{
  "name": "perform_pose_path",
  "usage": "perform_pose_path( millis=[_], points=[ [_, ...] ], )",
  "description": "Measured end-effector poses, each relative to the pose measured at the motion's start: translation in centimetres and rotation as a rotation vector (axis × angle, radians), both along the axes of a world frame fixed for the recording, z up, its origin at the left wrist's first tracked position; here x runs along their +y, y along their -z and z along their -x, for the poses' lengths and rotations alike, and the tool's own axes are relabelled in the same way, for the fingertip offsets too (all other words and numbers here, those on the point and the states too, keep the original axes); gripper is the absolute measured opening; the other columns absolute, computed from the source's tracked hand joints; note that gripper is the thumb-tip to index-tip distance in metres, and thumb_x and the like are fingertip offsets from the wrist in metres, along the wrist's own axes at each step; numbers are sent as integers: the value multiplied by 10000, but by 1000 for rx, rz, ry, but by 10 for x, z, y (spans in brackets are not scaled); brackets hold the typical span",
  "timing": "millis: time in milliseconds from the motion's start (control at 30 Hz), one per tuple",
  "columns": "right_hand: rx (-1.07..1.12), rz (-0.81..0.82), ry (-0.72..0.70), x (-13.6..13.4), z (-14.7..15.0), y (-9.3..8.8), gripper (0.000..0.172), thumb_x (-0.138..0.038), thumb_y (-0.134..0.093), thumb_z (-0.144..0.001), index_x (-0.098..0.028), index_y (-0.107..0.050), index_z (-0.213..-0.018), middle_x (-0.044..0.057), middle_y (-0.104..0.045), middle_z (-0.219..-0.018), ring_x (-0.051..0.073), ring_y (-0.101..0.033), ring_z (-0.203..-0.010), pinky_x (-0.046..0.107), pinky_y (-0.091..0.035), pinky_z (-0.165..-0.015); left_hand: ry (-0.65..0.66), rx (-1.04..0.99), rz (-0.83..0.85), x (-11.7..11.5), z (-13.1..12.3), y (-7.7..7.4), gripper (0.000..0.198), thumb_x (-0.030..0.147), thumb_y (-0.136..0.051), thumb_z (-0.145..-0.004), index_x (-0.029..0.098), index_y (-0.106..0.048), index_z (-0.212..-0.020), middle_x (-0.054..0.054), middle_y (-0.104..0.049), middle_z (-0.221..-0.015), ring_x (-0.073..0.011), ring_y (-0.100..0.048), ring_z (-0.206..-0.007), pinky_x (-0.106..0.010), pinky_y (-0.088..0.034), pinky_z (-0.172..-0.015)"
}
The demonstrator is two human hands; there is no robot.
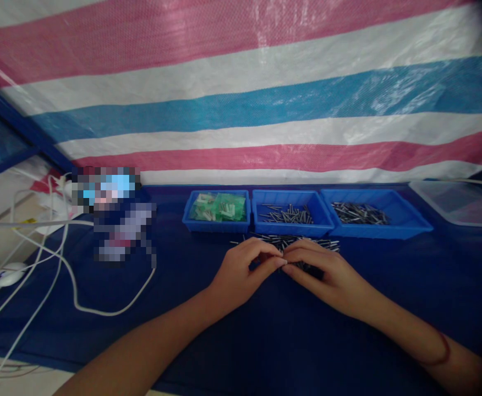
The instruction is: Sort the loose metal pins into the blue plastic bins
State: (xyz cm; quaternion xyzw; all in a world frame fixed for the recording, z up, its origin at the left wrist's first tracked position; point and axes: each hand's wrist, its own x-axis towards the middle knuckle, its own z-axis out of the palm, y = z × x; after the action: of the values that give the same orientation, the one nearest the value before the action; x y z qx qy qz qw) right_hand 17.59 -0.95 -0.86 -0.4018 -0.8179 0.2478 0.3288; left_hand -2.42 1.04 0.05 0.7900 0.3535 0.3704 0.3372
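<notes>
My left hand (241, 269) and my right hand (327, 272) meet fingertip to fingertip over the blue table. Both are closed in a pinch; whatever lies between the fingers is too small to make out. Right behind and partly under them spreads a loose pile of thin dark and silver metal rods (315, 243). Past the pile, a blue bin (292, 225) holds slim silver metal pins (290, 214). The blue bin on the right (406, 225) contains more dark and silver rods (359, 213).
A third blue bin (216, 226) on the left holds green packets (230, 207). White cables (113, 313) and blurred-out items (125, 225) lie at the left. A clear plastic lid or tray (464, 206) rests at far right. Striped sheeting (266, 110) hangs behind the table.
</notes>
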Motion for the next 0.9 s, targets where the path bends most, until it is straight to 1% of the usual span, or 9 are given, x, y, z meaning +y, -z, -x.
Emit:
perform_pose_path(
  millis=[133,300,433,500,567,667,767,833,900],
  points=[
    [35,-39,54,1,-2,1,103,-260,-547,-899,-219,-638,-920,60,-648,-921,181,-608,-887,332,-492,-786,-7,-34,-3,0,1,-1,115,262,-597,-878,164,-656,-891,-32,-662,-847,-127,-602,-761,-230,-460,-699],
    [73,-98,152,2,-5,-1,108,-277,-567,-889,-232,-651,-939,63,-660,-916,189,-625,-883,327,-513,-765,-26,-15,2,1,2,2,118,263,-590,-881,175,-656,-921,-37,-656,-869,-131,-598,-766,-236,-474,-690],
    [69,-141,150,0,-5,-4,83,-269,-564,-887,-227,-635,-889,58,-647,-890,185,-623,-858,320,-510,-744,11,61,-13,2,1,6,126,257,-561,-899,175,-648,-939,-38,-656,-897,-131,-601,-784,-243,-478,-720],
    [51,-154,136,0,-6,-5,103,-254,-546,-894,-219,-614,-824,56,-629,-864,181,-614,-831,317,-503,-721,46,116,-48,2,1,6,141,257,-540,-912,171,-642,-958,-46,-655,-934,-140,-605,-838,-254,-475,-763],
    [29,-182,161,2,-11,-8,116,-240,-533,-898,-218,-596,-804,57,-618,-862,186,-605,-835,328,-494,-728,53,190,-115,2,2,6,162,267,-530,-919,170,-634,-994,-53,-654,-976,-157,-595,-910,-284,-458,-827],
    [-3,-284,310,10,-29,-15,77,-244,-542,-891,-221,-583,-830,71,-618,-892,216,-595,-868,371,-473,-770,-3,347,-225,3,5,5,198,304,-531,-919,189,-631,-1046,-55,-639,-1035,-194,-558,-980,-351,-425,-874],
    [-40,-355,572,22,-59,-19,78,-283,-533,-891,-232,-588,-868,84,-616,-883,241,-582,-801,395,-455,-714,-58,507,-278,6,9,6,229,330,-531,-913,214,-631,-1083,-64,-605,-1092,-225,-527,-1002,-381,-420,-848],
    [-112,-360,708,30,-81,-16,117,-307,-487,-910,-256,-590,-892,91,-600,-880,268,-566,-801,427,-429,-718,-71,587,-287,8,11,7,251,337,-531,-909,213,-621,-1108,-74,-586,-1103,-229,-524,-985,-381,-428,-828],
    [-208,-411,773,38,-100,-11,119,-320,-496,-897,-283,-606,-870,79,-598,-844,310,-568,-842,475,-402,-758,-74,642,-293,9,12,5,273,343,-534,-905,204,-608,-1127,-80,-572,-1098,-228,-528,-964,-379,-441,-820]
  ],
)
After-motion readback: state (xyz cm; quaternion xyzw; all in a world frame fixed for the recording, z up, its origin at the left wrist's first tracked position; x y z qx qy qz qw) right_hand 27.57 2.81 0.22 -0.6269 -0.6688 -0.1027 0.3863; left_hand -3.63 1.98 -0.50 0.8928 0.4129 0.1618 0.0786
